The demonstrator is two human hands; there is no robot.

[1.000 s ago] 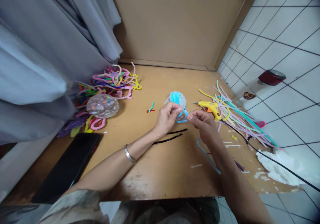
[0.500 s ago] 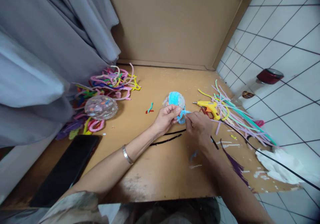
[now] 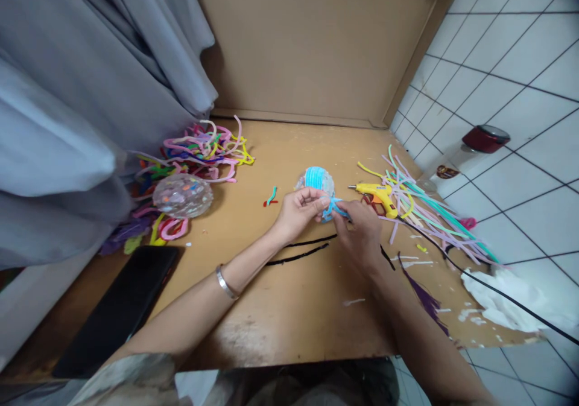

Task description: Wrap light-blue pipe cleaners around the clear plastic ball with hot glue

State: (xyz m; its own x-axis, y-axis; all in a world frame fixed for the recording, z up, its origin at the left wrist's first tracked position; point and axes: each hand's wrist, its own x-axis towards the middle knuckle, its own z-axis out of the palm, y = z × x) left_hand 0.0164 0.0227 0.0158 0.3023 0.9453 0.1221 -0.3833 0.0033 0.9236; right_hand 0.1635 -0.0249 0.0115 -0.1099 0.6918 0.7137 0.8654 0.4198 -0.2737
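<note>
A person's left hand (image 3: 299,214) and right hand (image 3: 360,231) are narrowly pinching 1 looped blue strip (image 3: 333,204) just in front of a blue-banded clear ball (image 3: 318,178) on a wooden table (image 3: 280,315); 1 yellow glue gun (image 3: 379,196) is lying just beyond the right hand.

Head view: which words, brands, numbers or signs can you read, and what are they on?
No text can be read.
Jar: marks on its brown label are too blurred to read.
Glue gun: any print on its yellow body is too small to read.
Black slab: no text shows.
Blue-wrapped ball: no text shows.
</note>
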